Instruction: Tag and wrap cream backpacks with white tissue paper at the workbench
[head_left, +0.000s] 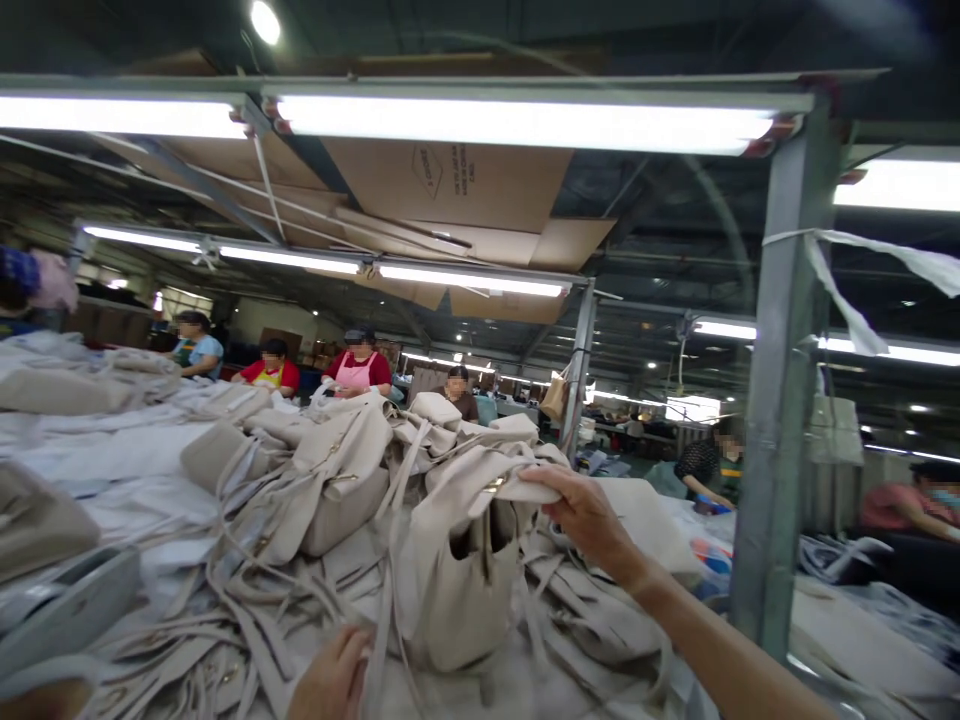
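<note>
A cream handbag (465,585) stands upright in front of me among a heap of the same bags. My right hand (589,520) grips its top flap at the right side, arm reaching in from the lower right. My left hand (334,680) is at the bottom edge, fingers closed around a long cream strap (379,620) that hangs down beside the bag. More cream bags (337,480) and loose straps (217,610) lie piled to the left and behind.
A grey metal post (776,400) rises just right of my right arm, with tube lights overhead. Several people work at tables behind the pile (360,365) and at the far right (911,510). White wrapping sheets (112,450) cover the left of the table.
</note>
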